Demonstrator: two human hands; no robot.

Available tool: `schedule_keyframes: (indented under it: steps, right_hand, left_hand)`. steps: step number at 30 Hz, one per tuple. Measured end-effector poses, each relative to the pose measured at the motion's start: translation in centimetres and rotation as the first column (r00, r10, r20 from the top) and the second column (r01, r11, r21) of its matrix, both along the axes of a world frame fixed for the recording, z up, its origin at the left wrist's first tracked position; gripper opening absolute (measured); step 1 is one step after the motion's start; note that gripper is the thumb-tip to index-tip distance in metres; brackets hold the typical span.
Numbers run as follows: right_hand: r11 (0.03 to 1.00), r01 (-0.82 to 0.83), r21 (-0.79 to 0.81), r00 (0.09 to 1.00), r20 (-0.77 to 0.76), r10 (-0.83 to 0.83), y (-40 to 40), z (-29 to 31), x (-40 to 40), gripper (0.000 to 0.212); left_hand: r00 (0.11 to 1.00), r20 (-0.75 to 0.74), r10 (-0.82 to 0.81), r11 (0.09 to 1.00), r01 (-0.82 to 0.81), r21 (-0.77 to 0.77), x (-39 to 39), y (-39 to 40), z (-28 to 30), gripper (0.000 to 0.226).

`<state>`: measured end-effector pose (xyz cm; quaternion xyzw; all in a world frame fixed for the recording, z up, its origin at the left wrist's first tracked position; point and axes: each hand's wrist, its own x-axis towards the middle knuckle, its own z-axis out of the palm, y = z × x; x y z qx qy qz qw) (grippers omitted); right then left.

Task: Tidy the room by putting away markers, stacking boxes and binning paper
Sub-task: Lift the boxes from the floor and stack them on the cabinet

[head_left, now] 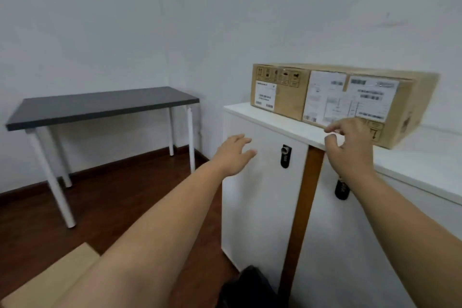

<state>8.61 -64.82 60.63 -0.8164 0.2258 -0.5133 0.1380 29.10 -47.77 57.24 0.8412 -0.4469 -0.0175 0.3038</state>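
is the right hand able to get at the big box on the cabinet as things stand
Probably yes: the right hand is open just at the front face of the cardboard box on the white cabinet, with nothing between them.

One head-worn wide-angle view looks forward and slightly down from standing height. It faces a room corner, close to a white cabinet point(262, 182), with both forearms reaching into frame.

We see a plain office room | bare white walls | our view takes in a dark-topped desk point(100, 105) on white legs | white lockable cabinets point(262, 195) | labelled shipping box point(332, 97) on top
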Motion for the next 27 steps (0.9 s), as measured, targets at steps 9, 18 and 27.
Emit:
schedule_keyframes:
  steps: [9,18,27]
  right_hand:
    - [0.883,-0.371,0.288,0.825,-0.334,0.456,17.2,-6.6,13.5,0.014]
    - [0.643,-0.467,0.607,0.317,-0.563,0.763,38.4,-15.5,20.0,0.007]
    - [0.524,-0.357,0.773,-0.100,-0.590,0.801,53.0,-27.6,21.7,0.025]
  left_hand:
    - [0.877,-0.111,0.468,0.876,-0.443,0.193,5.5,28.2,-5.6,0.052]
    - [0.354,-0.419,0.836,0.447,-0.883,0.146,-1.7,57.8,-16.2,0.043]
    - [-0.037,-0.613,0.789,0.277,-0.870,0.408,-10.6,67.2,-29.4,0.027]
